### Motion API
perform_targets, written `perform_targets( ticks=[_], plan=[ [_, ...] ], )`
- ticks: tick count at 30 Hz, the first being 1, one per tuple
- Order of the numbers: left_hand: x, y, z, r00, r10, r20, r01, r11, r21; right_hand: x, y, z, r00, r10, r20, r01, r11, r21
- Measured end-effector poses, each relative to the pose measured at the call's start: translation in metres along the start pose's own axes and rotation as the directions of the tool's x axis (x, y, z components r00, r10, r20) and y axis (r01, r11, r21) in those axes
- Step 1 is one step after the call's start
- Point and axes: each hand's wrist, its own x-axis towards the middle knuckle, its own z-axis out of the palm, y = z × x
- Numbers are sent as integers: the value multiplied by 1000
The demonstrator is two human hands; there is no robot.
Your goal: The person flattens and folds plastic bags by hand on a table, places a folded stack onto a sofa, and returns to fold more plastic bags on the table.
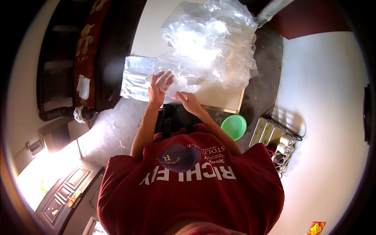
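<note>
While left hand (162,83) touches crinkly translucent film (181,85), right hand (189,102) pinches edge.

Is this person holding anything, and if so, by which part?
Yes, thin clear plastic film: the right hand seems to pinch its near edge with thumb and fingers, while the left hand is open, film across its palm.
</note>
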Motion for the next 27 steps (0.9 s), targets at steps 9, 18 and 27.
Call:
perform_targets(
  ticks=[9,18,27],
  plan=[
    [-14,36,-35,1000,4,19,2,962,-272,28,17,65,709,348,613,-696,485,530],
    [-10,78,-112,992,112,-61,-127,909,-397,75,30,128,791,610,47,-208,198,958],
    [8,97,-229,984,16,-178,-72,947,-312,76,28,147,797,469,-381,15,615,788]
  ],
)
